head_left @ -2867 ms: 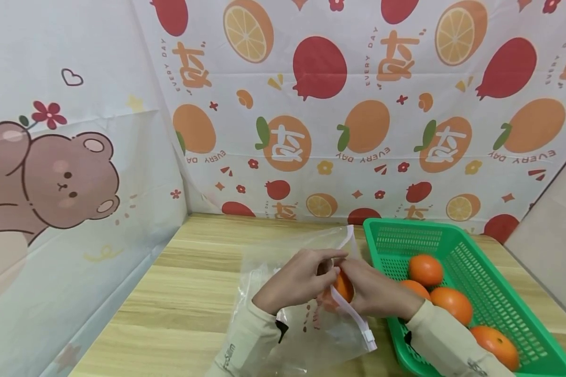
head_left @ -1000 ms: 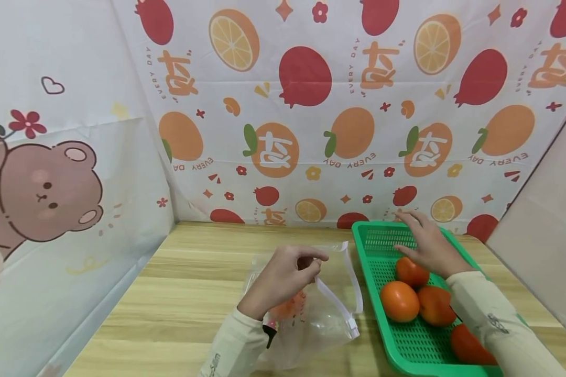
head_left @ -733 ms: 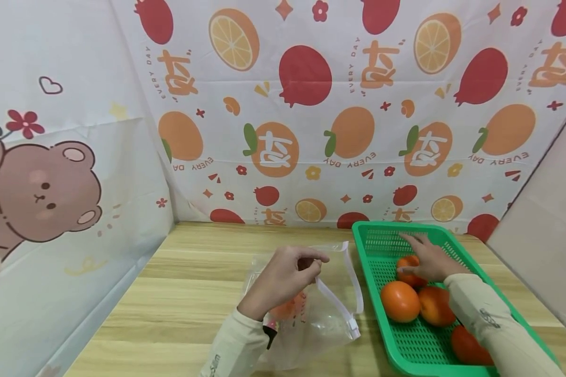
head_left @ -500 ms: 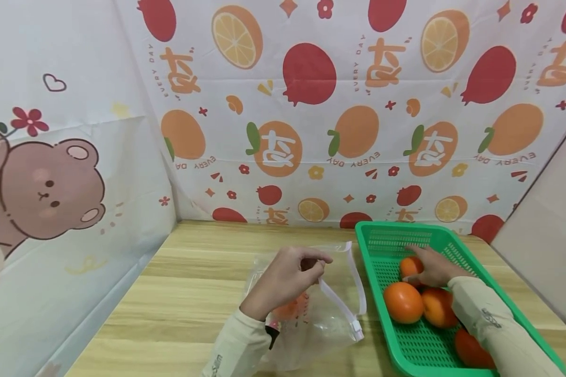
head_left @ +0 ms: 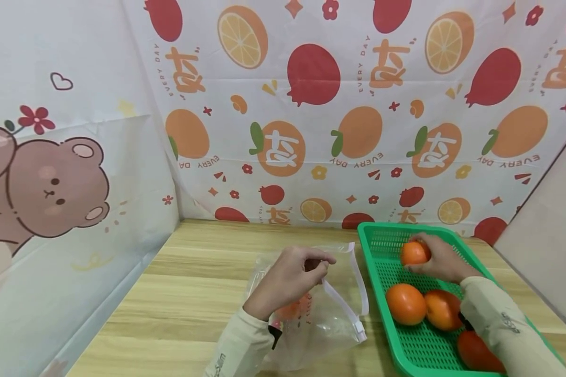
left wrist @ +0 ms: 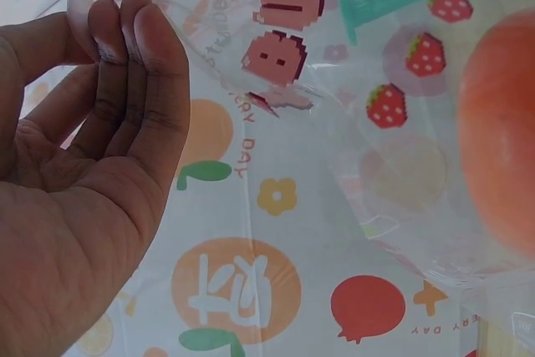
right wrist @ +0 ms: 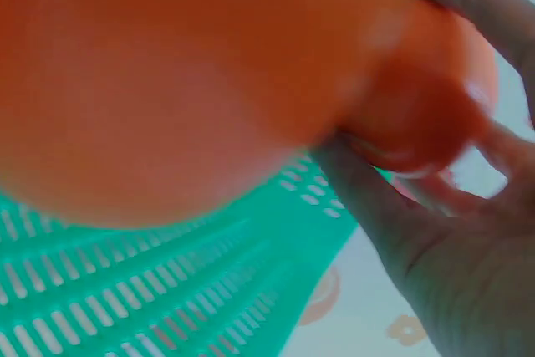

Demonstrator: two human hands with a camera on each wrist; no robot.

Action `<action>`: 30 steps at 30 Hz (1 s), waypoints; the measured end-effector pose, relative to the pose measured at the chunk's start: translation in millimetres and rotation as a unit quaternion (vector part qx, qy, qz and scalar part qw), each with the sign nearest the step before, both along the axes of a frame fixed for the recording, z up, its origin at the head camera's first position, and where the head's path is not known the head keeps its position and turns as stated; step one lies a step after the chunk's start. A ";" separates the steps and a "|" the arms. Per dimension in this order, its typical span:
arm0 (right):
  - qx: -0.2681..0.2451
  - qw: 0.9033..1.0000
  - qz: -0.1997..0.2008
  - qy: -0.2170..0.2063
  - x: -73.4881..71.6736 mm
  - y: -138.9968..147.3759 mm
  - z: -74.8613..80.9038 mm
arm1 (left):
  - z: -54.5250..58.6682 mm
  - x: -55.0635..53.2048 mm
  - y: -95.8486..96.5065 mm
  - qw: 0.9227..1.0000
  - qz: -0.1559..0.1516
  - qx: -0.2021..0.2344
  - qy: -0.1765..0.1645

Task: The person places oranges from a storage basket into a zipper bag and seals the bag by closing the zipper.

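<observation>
My left hand (head_left: 287,283) pinches the mouth edge of a clear zip bag (head_left: 327,330) between thumb and fingers. The bag lies on the table, its pale pink slider strip parted, with printed strawberries on the plastic (left wrist: 425,54). Inside it sits an orange (left wrist: 501,140), partly behind my left wrist in the head view. Over the far part of the green basket (head_left: 379,298), my right hand (head_left: 443,259) grips another orange (head_left: 414,253), thumb below and fingers around the far side. In the right wrist view this orange (right wrist: 418,114) shows beyond a large, blurred orange (right wrist: 184,98).
Several oranges stay in the basket: one at the left wall (head_left: 405,304), one beside it (head_left: 442,310), one under my right sleeve (head_left: 476,351). Wooden tabletop (head_left: 170,298) extends left of the bag. A fruit-print cloth (head_left: 339,183) closes off the back.
My right hand has left the bag, reached into the basket and closed around the far orange, raising it slightly. The first orange has slid deeper into the bag. My left hand keeps its pinch.
</observation>
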State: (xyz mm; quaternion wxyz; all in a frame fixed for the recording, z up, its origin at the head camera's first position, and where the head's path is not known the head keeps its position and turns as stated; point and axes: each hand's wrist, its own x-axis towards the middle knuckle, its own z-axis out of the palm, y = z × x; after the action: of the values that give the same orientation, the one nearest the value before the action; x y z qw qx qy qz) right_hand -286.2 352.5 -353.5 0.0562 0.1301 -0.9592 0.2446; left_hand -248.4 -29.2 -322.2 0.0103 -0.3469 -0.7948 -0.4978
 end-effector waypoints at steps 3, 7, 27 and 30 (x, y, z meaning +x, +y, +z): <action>-0.047 0.997 -0.014 0.052 4.5 -8.7 12.5 | 0.0 0.3 0.8 1.000 0.002 -0.003 0.000; -0.120 0.990 -0.032 0.065 11.3 -26.5 27.1 | -0.2 0.0 1.1 1.000 0.004 -0.006 0.001; -0.321 0.915 0.184 -0.158 44.8 -119.4 45.4 | 2.9 -3.5 -2.0 1.000 0.009 0.002 0.002; -0.312 0.916 0.185 -0.170 44.2 -123.2 41.8 | 2.7 -4.7 -2.9 1.000 0.013 0.004 0.002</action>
State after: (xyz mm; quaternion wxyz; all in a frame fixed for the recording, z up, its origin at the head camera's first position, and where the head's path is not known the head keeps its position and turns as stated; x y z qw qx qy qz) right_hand -242.0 229.2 -311.8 -0.1164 0.2371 -0.7882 0.5559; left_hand -253.1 -32.1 -319.5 0.0202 -0.3372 -0.7973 -0.5002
